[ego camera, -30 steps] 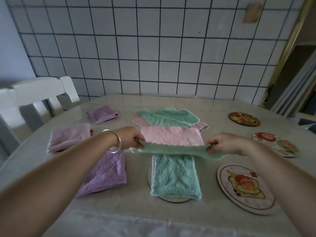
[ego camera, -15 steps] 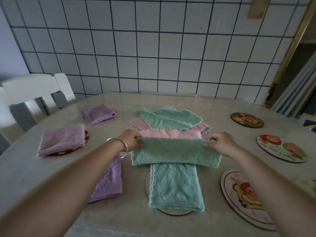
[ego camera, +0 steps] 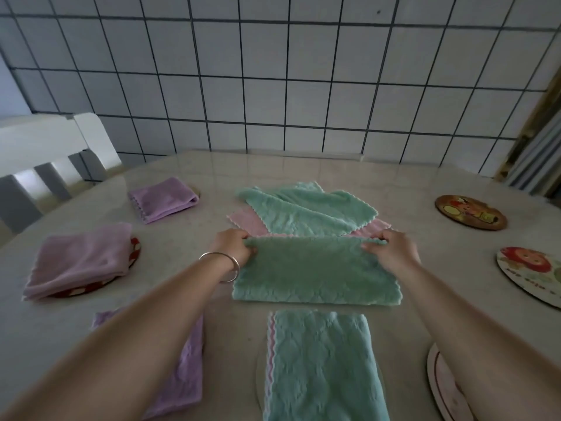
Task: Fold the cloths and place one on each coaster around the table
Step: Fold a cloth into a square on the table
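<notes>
Two hands pinch the far corners of a green cloth (ego camera: 315,271) lying flat mid-table: left hand (ego camera: 233,249) and right hand (ego camera: 391,250). It looks soft, light and floppy, so corners or edges seem the best hold.

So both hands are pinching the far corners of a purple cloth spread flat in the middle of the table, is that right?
Not quite: the cloth is green, not purple. The head view shows the left hand and right hand each pinching a far corner of the green cloth, which lies flat on the table. The purple cloths sit off to the left.
</notes>
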